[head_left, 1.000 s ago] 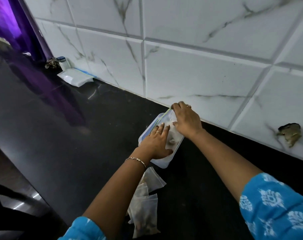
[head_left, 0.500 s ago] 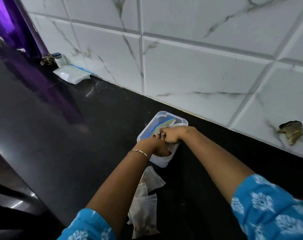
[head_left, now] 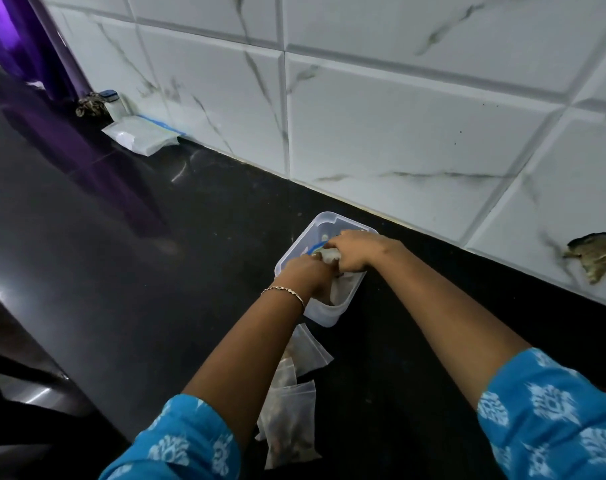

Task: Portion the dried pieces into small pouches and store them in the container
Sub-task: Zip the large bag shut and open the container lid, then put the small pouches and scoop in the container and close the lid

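Container [head_left: 324, 315] on counter [head_left: 156, 271], pouches [head_left: 291, 427] before it.

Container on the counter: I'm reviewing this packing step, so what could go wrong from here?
The left hand and right hand, which grips a pouch, crowd the small container; pressing might crush contents or tip it. The filled pouches under the left forearm could be knocked aside.

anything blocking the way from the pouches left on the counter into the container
Nothing on the counter lies between the pouches and the container. Only the left hand and right hand occupy its opening.
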A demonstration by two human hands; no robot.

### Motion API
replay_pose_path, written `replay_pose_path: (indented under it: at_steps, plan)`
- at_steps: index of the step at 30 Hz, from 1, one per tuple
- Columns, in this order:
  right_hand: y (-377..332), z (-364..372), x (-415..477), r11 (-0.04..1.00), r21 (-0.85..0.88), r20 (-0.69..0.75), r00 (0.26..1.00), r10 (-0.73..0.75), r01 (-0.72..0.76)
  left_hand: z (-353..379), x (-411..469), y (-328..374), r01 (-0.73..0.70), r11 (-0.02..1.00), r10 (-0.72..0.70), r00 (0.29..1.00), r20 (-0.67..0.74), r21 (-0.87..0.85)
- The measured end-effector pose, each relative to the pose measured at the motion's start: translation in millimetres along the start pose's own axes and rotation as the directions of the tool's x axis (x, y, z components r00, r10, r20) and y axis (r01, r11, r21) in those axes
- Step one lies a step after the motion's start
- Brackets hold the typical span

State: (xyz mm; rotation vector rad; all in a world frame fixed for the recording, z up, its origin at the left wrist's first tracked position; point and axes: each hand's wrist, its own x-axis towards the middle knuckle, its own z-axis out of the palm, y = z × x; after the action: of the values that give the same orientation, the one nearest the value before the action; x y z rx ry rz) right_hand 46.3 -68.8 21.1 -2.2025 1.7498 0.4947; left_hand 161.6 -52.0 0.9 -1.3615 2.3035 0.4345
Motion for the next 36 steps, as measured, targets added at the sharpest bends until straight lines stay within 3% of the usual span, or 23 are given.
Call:
replay_pose_path:
  at_steps: [4, 9, 11, 16, 19, 21, 24, 27, 29, 32, 36]
  plan:
    - [-3.7, -6.8, 15.9, 0.999, -0.033, 0.192, 0.98, 0.044, -0.038, 2.0, 7.5, 0.3, -0.022, 1.0, 0.022, 1.0, 0.004, 0.0]
    - [-9.3, 1.8, 25.6, 0.989, -0.117, 0.239, 0.963, 0.12, -0.094, 10.3, 11.0, -3.3, -0.065, 0.997, 0.062, 0.994, -0.089, -0.029]
    - [-12.8, 7.5, 25.1, 0.988, -0.113, 0.177, 0.977, 0.121, -0.102, 14.4, 12.7, -1.2, -0.053, 0.998, 0.05, 0.992, -0.116, -0.019]
    - [-20.7, 14.1, 17.2, 0.973, -0.212, 0.132, 0.984, 0.119, -0.089, 10.9, 11.2, 3.8, -0.023, 0.999, 0.021, 0.999, -0.032, -0.049]
    - [-23.8, 7.8, 4.6, 0.978, -0.162, 0.005, 0.991, 0.133, -0.131, 3.7, -0.5, 1.4, -0.045, 0.99, 0.038, 0.997, -0.061, -0.131]
    - [-23.5, 5.2, -6.6, 0.98, -0.137, -0.109, 0.986, 0.127, -0.142, 1.8, -8.4, 0.3, -0.026, 0.989, 0.009, 0.993, -0.116, -0.147]
    - [-25.9, 2.9, -33.4, 0.988, -0.086, -0.339, 0.936, 0.089, -0.125, 1.4, -25.7, 0.8, -0.002, 0.989, -0.046, 0.944, -0.328, -0.146]
    - [-30.3, 12.4, -71.5, 0.994, 0.088, -0.58, 0.808, 0.104, -0.065, 4.2, -61.9, -1.7, 0.039, 0.974, -0.154, 0.831, -0.535, -0.221]
    - [-33.5, 21.5, -95.9, 0.941, 0.338, -0.614, 0.762, 0.208, 0.016, 11.6, -90.1, -6.1, 0.039, 0.944, -0.238, 0.766, -0.597, -0.326]
    - [-41.2, 44.2, -126.8, 0.772, 0.615, -0.591, 0.741, 0.319, 0.159, 35.3, -129.4, -17.2, 0.029, 0.881, -0.346, 0.722, -0.599, -0.473]
    - [-56.5, 87.8, -151.1, 0.591, 0.785, -0.467, 0.804, 0.37, 0.184, 78.6, -164.3, -31.7, 0.057, 0.798, -0.423, 0.762, -0.49, -0.6]
